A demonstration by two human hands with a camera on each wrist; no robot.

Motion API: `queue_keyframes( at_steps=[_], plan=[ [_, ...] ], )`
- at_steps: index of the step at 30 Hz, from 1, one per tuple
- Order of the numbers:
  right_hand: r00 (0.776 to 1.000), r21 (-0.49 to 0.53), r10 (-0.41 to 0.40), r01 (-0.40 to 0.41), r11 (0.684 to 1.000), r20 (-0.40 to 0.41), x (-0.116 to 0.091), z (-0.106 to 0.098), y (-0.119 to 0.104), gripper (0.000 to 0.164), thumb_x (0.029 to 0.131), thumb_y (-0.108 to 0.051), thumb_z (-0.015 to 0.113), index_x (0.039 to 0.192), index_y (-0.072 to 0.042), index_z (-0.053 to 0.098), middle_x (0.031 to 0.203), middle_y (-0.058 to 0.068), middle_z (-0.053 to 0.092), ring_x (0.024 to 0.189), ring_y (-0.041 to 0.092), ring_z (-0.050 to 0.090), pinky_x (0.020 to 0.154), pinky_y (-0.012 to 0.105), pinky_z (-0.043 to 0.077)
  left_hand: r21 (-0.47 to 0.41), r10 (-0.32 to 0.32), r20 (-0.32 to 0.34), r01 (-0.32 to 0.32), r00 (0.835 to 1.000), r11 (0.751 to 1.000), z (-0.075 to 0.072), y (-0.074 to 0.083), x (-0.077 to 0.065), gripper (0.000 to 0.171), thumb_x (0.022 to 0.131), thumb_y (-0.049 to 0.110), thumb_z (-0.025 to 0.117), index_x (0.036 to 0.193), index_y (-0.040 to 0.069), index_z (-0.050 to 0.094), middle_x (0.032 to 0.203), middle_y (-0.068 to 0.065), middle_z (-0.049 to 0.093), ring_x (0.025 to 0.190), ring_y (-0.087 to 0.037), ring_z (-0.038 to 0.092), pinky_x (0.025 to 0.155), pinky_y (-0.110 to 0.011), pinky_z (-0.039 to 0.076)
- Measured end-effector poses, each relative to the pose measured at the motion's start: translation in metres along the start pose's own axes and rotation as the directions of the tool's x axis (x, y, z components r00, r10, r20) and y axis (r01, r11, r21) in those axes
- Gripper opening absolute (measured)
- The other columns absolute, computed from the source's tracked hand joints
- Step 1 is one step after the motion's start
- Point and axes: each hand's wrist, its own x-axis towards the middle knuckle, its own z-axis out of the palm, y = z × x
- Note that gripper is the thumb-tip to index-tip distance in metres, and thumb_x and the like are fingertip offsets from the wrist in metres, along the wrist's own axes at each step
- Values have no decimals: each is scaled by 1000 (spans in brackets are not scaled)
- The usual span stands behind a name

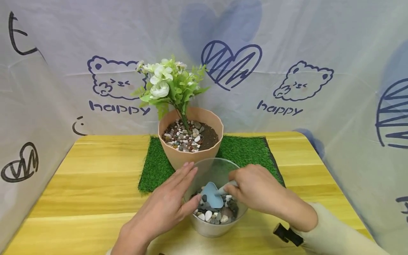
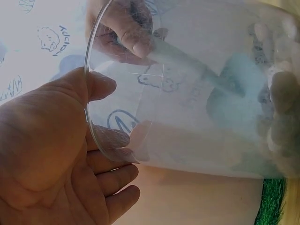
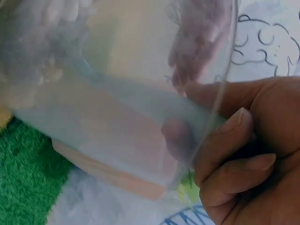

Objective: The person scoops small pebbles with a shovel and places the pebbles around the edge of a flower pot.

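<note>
A clear plastic bucket (image 1: 220,169) stands at the front middle, with black, grey and white pebbles (image 1: 209,215) in its bottom. My left hand (image 1: 165,200) holds it at the left rim; in the left wrist view the thumb and fingers reach around the rim. My right hand (image 1: 261,187) grips the handle of a small light blue trowel (image 1: 211,196) over the right rim. Inside the bucket, the trowel's blade tilts down among the pebbles. Through the wall, the left wrist view shows the blade (image 2: 234,89) close to the pebbles.
Behind the bucket, a peach flowerpot (image 1: 191,156) holds white flowers (image 1: 160,83), dark soil and mixed pebbles. It stands on a green turf mat (image 1: 245,150) on the wooden table (image 1: 92,180). Printed white cloth (image 1: 178,32) hangs around the back and sides.
</note>
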Motion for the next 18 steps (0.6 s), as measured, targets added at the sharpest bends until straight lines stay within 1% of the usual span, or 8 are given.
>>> queue_keyframes(
  at_steps=[3, 5, 7, 9, 12, 15, 18],
  plan=[
    [1000, -16, -17, 17, 1000, 6, -1, 5, -1, 29, 98, -32, 75, 73, -20, 66, 58, -13, 50, 52, 5, 46, 46, 23, 41, 0, 9, -2, -9, 1000, 1000, 2, 1, 2, 72, 105, 48, 60, 162, 9, 41, 172, -6, 32, 159, -22, 32, 128, -45, 32],
    [1000, 9, -24, 24, 1000, 18, 1, 7, -2, 27, 98, -31, 74, 75, -19, 68, 58, -12, 52, 52, 5, 47, 46, 24, 42, -4, 7, -4, -7, 1000, 1000, 1, 0, 2, 72, 105, 48, 60, 162, 9, 41, 172, -7, 32, 159, -22, 32, 128, -45, 32],
    [999, 53, 12, -14, 998, 33, 2, 6, -1, 23, 98, -31, 75, 79, -18, 73, 61, -12, 59, 53, 4, 52, 49, 25, 46, -8, 8, 0, -8, 1000, 1000, 1, 0, 2, 73, 105, 49, 60, 163, 8, 41, 172, -7, 32, 159, -22, 31, 128, -45, 32],
    [997, 91, 59, -63, 994, 47, 2, 3, -1, 18, 97, -30, 76, 86, -17, 78, 67, -10, 68, 57, 5, 59, 56, 28, 53, -12, 8, 4, -8, 1000, 1000, 1, 0, 2, 74, 105, 50, 59, 163, 9, 39, 173, -6, 31, 160, -22, 30, 129, -45, 31],
    [992, 126, 101, -109, 986, 69, 3, 2, 0, 20, 97, -31, 76, 98, -12, 82, 78, -5, 77, 66, 10, 68, 65, 35, 61, -10, 5, 10, -5, 1000, 1000, 0, 0, 2, 74, 105, 51, 59, 164, 9, 38, 173, -5, 30, 160, -22, 30, 129, -45, 31],
    [990, 150, 112, -124, 981, 84, 3, 1, 0, 21, 97, -32, 75, 99, -12, 81, 78, -5, 76, 68, 10, 68, 67, 36, 61, -11, -1, 13, 1, 1000, 1000, 0, 0, 2, 75, 105, 50, 60, 164, 9, 38, 173, -5, 29, 160, -22, 29, 129, -45, 31],
    [987, 189, 131, -146, 971, 89, 2, -2, 2, 19, 97, -34, 75, 89, -17, 80, 70, -10, 70, 62, 7, 61, 60, 32, 55, -10, -5, 16, 5, 1000, 1000, 0, -1, 1, 75, 105, 50, 60, 164, 9, 38, 173, -5, 29, 160, -23, 29, 129, -45, 30]
  ],
)
